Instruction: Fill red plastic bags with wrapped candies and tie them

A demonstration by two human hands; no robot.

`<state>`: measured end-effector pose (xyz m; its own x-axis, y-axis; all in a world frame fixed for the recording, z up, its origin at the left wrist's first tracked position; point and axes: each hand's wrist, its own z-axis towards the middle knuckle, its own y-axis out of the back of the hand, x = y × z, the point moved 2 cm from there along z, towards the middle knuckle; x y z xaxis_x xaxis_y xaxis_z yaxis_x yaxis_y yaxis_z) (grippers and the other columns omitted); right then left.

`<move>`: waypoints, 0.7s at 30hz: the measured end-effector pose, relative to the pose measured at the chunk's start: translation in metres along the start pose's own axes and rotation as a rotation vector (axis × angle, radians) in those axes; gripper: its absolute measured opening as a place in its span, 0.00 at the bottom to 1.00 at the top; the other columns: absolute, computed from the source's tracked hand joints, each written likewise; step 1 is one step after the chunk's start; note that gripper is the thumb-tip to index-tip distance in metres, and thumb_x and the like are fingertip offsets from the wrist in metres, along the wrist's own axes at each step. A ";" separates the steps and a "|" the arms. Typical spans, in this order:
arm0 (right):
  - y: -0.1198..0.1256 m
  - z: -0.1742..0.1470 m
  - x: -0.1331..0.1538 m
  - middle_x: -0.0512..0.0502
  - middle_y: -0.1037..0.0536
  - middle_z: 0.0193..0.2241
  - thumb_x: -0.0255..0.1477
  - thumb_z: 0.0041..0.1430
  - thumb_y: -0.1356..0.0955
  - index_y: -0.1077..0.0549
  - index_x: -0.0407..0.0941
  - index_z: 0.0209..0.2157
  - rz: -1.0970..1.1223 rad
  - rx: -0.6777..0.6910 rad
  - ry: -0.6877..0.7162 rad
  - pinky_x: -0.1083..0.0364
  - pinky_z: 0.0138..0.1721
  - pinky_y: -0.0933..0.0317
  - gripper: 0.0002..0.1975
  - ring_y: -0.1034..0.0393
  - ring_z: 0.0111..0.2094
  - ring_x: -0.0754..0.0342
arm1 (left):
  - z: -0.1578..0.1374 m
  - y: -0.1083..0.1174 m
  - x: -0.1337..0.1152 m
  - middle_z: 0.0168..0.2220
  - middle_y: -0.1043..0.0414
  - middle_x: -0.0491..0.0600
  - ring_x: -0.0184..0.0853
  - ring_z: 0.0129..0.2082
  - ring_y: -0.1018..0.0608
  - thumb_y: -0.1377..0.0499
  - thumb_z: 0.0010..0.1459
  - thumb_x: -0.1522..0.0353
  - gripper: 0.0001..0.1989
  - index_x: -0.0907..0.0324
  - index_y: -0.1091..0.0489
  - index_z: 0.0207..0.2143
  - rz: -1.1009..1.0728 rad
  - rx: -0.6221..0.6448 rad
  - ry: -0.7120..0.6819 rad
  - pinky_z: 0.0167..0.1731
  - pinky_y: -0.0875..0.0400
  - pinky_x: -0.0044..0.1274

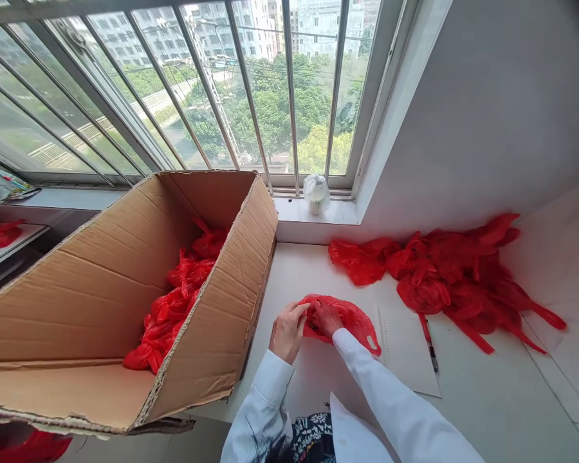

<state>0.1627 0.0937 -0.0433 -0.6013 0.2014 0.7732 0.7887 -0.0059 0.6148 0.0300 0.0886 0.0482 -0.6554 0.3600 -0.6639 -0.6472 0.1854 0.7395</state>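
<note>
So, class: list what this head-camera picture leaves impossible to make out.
- Right hand fingers: buried in the crumpled red plastic bag.
- Open brown cardboard box: its near wall hides the bottom.
- Small clear bag on the windowsill: contents too small.
- Left hand: grip partly hidden.

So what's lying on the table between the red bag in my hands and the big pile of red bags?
In the head view: a white sheet of paper with a pen along its edge.

In the centre of the frame I see a bright red plastic bag between my hands, and both my sleeves are white. The cardboard box at left is plain brown with more red bags inside, and a red heap lies at right on the white counter. At bottom centre is a black cloth with white flower pattern.
</note>
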 end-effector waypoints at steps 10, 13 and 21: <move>0.058 -0.049 -0.001 0.51 0.24 0.27 0.38 0.49 0.31 0.32 0.44 0.35 0.365 -0.221 0.027 0.57 0.31 0.38 0.14 0.32 0.27 0.55 | 0.010 -0.001 -0.021 0.50 0.34 0.57 0.46 0.53 0.32 0.44 0.56 0.72 0.12 0.59 0.27 0.43 0.079 -0.154 -0.044 0.52 0.35 0.39; 0.096 -0.069 0.030 0.52 0.25 0.27 0.39 0.50 0.31 0.32 0.45 0.36 0.437 -0.248 0.093 0.59 0.29 0.37 0.15 0.32 0.26 0.57 | 0.006 0.013 -0.055 0.53 0.37 0.57 0.48 0.57 0.37 0.39 0.54 0.66 0.13 0.57 0.27 0.43 0.020 -0.282 -0.103 0.54 0.39 0.41; 0.158 -0.119 0.095 0.50 0.24 0.34 0.34 0.53 0.31 0.29 0.48 0.41 0.327 -0.221 0.334 0.58 0.35 0.35 0.12 0.29 0.32 0.56 | -0.008 0.040 -0.118 0.28 0.24 0.47 0.33 0.29 0.24 0.37 0.50 0.64 0.08 0.61 0.26 0.29 -0.809 0.081 0.073 0.31 0.28 0.21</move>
<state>0.2153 -0.0046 0.1457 -0.3645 -0.1692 0.9157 0.9180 -0.2305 0.3229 0.0786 0.0465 0.1559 -0.0228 0.0262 -0.9994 -0.9027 0.4291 0.0319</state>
